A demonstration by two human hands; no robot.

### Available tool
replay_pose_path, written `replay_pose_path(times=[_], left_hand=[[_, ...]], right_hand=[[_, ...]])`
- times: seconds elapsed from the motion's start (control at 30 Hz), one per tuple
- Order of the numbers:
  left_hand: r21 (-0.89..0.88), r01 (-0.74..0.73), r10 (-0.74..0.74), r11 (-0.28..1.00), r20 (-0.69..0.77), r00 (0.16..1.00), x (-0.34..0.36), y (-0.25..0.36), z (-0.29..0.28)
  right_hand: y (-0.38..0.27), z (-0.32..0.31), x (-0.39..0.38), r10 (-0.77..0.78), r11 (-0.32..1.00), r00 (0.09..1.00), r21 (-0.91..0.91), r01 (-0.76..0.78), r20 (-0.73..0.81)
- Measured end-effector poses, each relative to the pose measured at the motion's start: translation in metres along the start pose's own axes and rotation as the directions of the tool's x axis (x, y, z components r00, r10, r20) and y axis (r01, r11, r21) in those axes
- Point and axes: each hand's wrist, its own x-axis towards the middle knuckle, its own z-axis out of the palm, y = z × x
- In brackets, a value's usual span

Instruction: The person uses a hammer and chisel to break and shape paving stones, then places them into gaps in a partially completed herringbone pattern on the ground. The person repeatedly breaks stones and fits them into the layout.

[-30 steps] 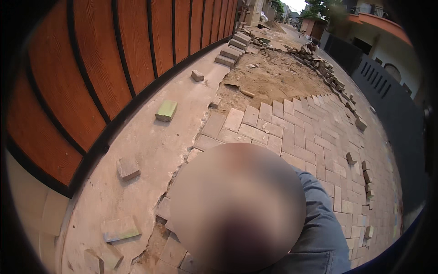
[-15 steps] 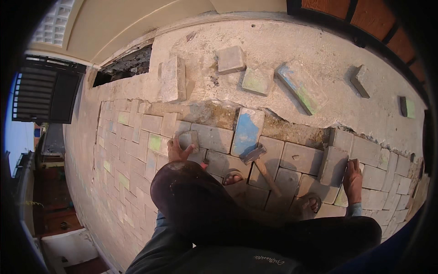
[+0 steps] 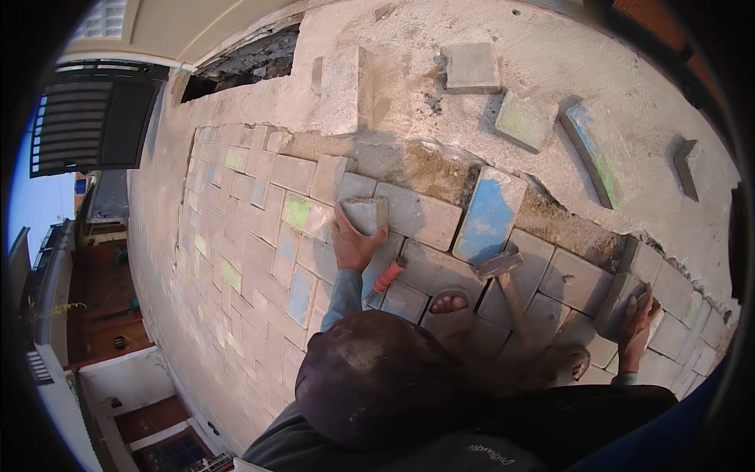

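My left hand (image 3: 356,245) grips a small cut paving block (image 3: 368,211), thumb on one side and fingers on the other, low over the laid pavers. My right hand (image 3: 634,330) has its fingers stretched out against the side of a grey paving block (image 3: 618,307) that sits raised on the paving. Between my feet and a blue-painted paver (image 3: 491,214) lies a hammer (image 3: 511,289), its head against that paver's near end. Close to my left foot is a red-handled tool (image 3: 387,277), its far end hard to make out.
An unpaved strip of soil (image 3: 444,175) runs between the pavers and a rough concrete slab (image 3: 401,47). Several loose blocks, one blue and green (image 3: 591,157), lie on the slab. At the upper left are an open pit (image 3: 244,67) and a dark metal gate (image 3: 98,118).
The view has shifted, so the scene sits farther right. The red-handled tool has come out from behind my knee. My right hand has moved onto the raised block's side; my left keeps its cut block.
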Motion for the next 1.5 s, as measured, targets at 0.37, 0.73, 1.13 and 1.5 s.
replay_pose_path(times=[0.37, 0.73, 1.13, 1.5], left_hand=[[-0.260, -0.332, 0.340, 0.907, -0.018, 0.940, 0.023, 0.111, 0.034], [-0.052, -0.309, 0.312, 0.950, 0.244, 0.918, 0.022, 0.146, 0.091], [-0.229, -0.328, 0.352, 0.916, 0.071, 0.933, 0.065, 0.074, 0.107], [-0.140, -0.520, 0.494, 0.842, -0.183, 0.850, 0.063, 0.072, 0.124]], right_hand=[[-0.008, 0.000, 0.002, 0.023, 1.000, 0.999, -0.020, -0.022, 0.036], [-0.014, -0.006, 0.004, 0.004, 1.000, 0.996, -0.016, -0.003, 0.094], [-0.229, -0.165, 0.118, -0.121, 0.863, 0.505, -0.161, 0.480, 0.855], [-0.238, 0.100, -0.051, -0.366, 0.930, 0.714, 0.220, 0.293, 0.597]])
